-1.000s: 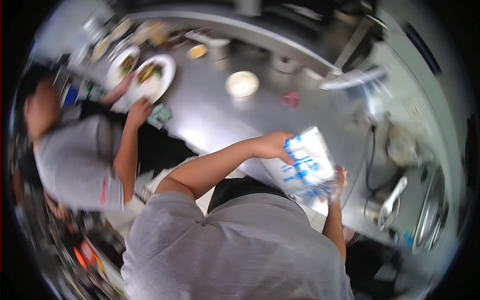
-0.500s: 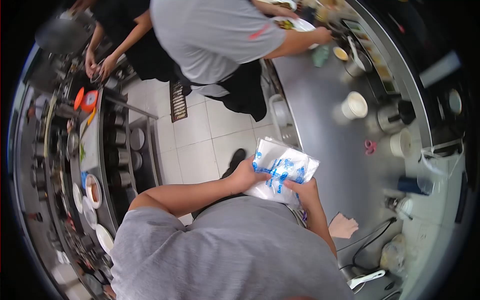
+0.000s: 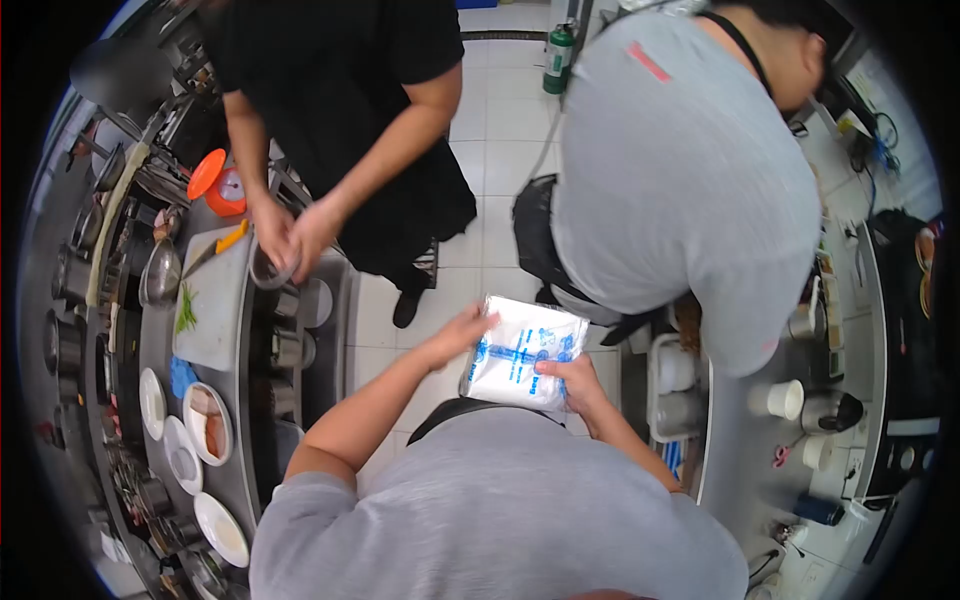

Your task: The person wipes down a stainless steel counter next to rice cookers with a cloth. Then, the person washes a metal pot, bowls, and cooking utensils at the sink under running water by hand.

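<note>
A flat, clear-wrapped pack of plastic bags (image 3: 525,345) with blue print is in front of my body, above the tiled floor. My right hand (image 3: 575,382) grips its right edge, thumb on top and fingers underneath. My left hand (image 3: 462,335) is at the upper left edge of the pack, slightly blurred, with its fingers stretched out and apart. Whether its fingertips touch the wrapper I cannot tell.
On the left counter are a cutting board (image 3: 212,330), a yellow-handled knife (image 3: 220,245), white plates (image 3: 220,527) and an orange scale (image 3: 228,192). A person in black (image 3: 340,110) works there. Another in grey (image 3: 680,180) leans over the right counter (image 3: 740,450).
My view has turned left, toward the aisle. My left hand has loosened from the pack, while my right still holds it. The person in black now appears nearer, holding a small bowl.
</note>
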The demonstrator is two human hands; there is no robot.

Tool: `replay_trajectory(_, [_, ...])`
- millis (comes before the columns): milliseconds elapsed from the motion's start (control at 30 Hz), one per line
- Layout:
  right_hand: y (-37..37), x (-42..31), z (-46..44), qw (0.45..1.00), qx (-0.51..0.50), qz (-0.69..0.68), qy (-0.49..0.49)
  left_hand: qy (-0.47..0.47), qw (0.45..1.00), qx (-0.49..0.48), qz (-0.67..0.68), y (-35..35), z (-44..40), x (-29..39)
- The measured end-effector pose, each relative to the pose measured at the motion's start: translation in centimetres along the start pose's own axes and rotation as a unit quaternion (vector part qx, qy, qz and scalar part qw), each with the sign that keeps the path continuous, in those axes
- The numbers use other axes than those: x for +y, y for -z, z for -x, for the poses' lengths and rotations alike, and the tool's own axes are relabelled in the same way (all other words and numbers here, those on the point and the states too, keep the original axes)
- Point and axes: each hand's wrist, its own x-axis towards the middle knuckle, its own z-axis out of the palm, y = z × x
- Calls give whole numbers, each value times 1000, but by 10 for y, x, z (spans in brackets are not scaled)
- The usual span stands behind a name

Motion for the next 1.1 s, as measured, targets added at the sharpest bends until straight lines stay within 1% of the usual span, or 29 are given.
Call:
replay_trajectory(67, [-32,-14,-39,1000,-22,0,-21,-18,999,44,4,69,-42,14])
replay_trajectory(100, [-49,-22,-52,999,-39,-18,-33,-17,998,52,-8,94,-61,33])
replay_trajectory(133, [-65,-37,-64,997,-55,-32,-41,-12,997,64,38,115,-95,41])
replay_trajectory(200, [-80,-55,-89,994,-81,-49,-48,-26,995,83,48,147,-163,68])
replay_trajectory(233, [-77,-61,-91,994,-73,-60,-51,-38,993,115,-6,154,-202,71])
replay_trajectory(267, [-82,-68,-99,994,-64,-68,-53,-89,973,175,-120,184,-264,46])
replay_trajectory(300, [-89,-78,-113,994,-56,-74,-55,-87,926,240,-278,208,-284,53])
replay_trajectory(333, [-94,-86,-125,993,-48,-90,-54,-96,900,315,-285,226,-301,40])
replay_trajectory(367, [-94,-90,-142,995,-32,-85,-36,-48,905,357,-226,260,-346,-2])
replay_trajectory(400, [-92,-92,-157,996,-15,-80,-23,14,918,309,-247,291,-366,-28])
replay_trajectory(433, [-89,-98,-171,998,-1,-70,-7,78,906,317,-269,292,-358,-34])
replay_trajectory(467, [-95,-107,-178,997,22,-51,46,144,891,320,-289,292,-349,-37])
replay_trajectory(500, [-99,-120,-189,997,34,-37,53,194,879,320,-296,304,-350,-48])
replay_trajectory(600, [-107,-141,-223,994,87,-13,69,272,890,307,-199,353,-391,-73])
replay_trajectory(633, [-106,-147,-237,992,99,2,75,293,895,295,-163,364,-401,-60])
replay_trajectory(667, [-108,-148,-251,990,110,18,81,230,872,207,-378,368,-420,-45])
replay_trajectory(700, [-110,-135,-175,990,85,41,103,196,875,235,-376,333,-362,-50])
replay_trajectory(733, [-114,-134,-169,990,83,55,104,167,878,236,-382,326,-366,-38])
replay_trajectory(800, [-112,-135,-169,987,85,84,109,-3,880,194,-433,297,-363,-23])
replay_trajectory(833, [-111,-136,-169,984,92,101,115,-18,873,134,-468,284,-365,-19])
replay_trajectory(867, [-111,-139,-170,980,100,119,123,13,878,89,-470,264,-359,-9])
replay_trajectory(900, [-112,-140,-170,976,108,136,131,-33,906,10,-422,269,-370,-41])
replay_trajectory(933, [-112,-140,-171,974,124,118,151,-12,920,-23,-391,261,-366,-43])
replay_trajectory(967, [-116,-143,-173,971,137,96,171,16,931,-33,-364,253,-354,-46])
replay_trajectory(1033, [-121,-145,-182,959,163,70,220,52,930,-34,-363,252,-333,-53])
replay_trajectory(1100, [-122,-132,-181,946,205,56,242,71,895,-41,-439,281,-322,-77])
